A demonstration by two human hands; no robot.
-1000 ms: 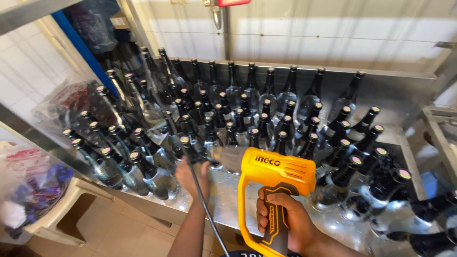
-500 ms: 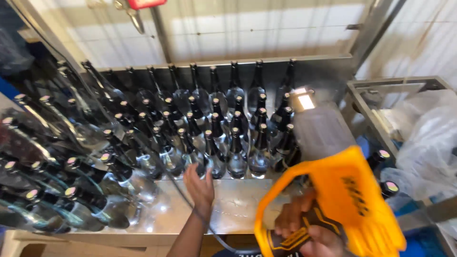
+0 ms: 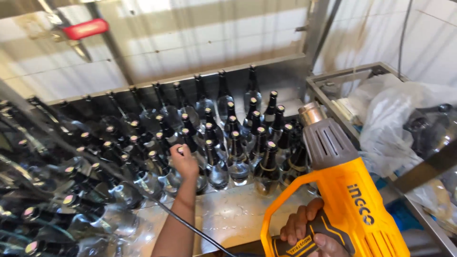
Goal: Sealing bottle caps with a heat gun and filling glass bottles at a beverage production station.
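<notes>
My right hand grips the handle of a yellow and grey heat gun, whose metal nozzle points up toward the right end of the bottle rows. My left hand reaches forward and closes on the neck of a clear glass bottle with a dark capped top in the front rows. Many clear bottles with dark sealed necks stand packed on a steel table. The heat gun's black cord runs beside my left forearm.
A tiled wall with a red-handled valve rises behind the table. At the right, a metal frame holds crumpled clear plastic bags. More bottles lie blurred at the left.
The view has swung right along the table. My left hand has gone forward from the bare steel to a bottle neck. The heat gun has risen with its nozzle up near the right bottles.
</notes>
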